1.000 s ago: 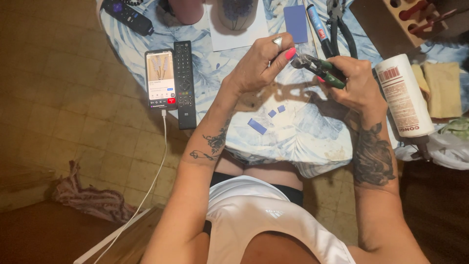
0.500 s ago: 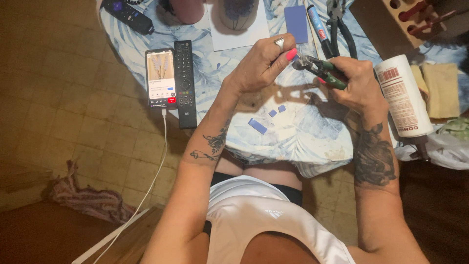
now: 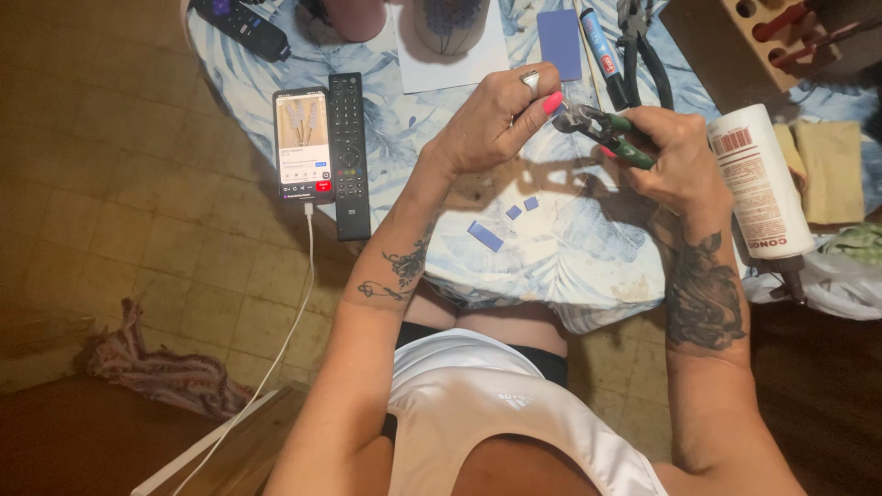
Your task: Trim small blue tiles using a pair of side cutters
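Nippers [image 3: 606, 133] clenched in right hand [image 3: 675, 161] point up-left toward left hand's [image 3: 491, 124] pinching fingers [image 3: 548, 103].

We see very little change across the second. Our left hand [image 3: 501, 119] has drifted a touch to the right and closer to the pliers' nose, so its pink-nailed thumb now sits just beside the metal tip of the green-handled pliers [image 3: 606, 133]; a second ago a slightly wider gap showed between them. Our right hand [image 3: 671, 156] has tilted the pliers a little, the nose pointing more toward the left fingertips than before, and the hand itself has eased a shade downward on the surface. The shadow of both hands on the cloth has shifted with them, now reaching nearer the small blue pieces [image 3: 514, 216].
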